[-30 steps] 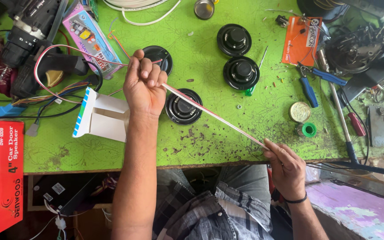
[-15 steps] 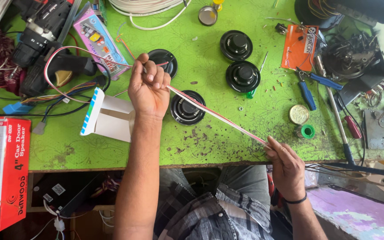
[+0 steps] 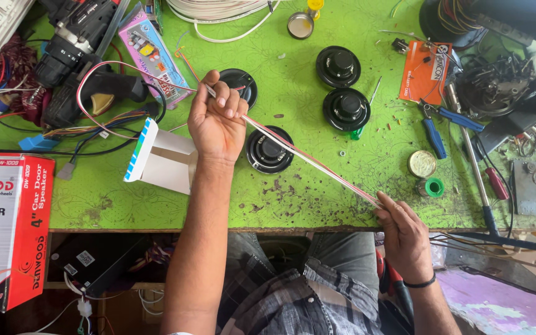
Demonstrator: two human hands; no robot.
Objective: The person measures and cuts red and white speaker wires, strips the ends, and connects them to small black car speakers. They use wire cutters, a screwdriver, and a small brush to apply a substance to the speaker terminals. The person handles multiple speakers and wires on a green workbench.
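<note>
Your left hand (image 3: 218, 121) is fisted around the wire (image 3: 308, 159) above the green surface (image 3: 317, 192). Your right hand (image 3: 407, 232) pinches its other end at the surface's near edge. The wire runs taut between them, over a speaker (image 3: 269, 151).

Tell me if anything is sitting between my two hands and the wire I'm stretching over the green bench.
Nothing visible does. The left hand is closed around the red and white wire, and the right hand pinches its other end at the bench edge. The wire runs taut between them, passing above a black round speaker.
</note>
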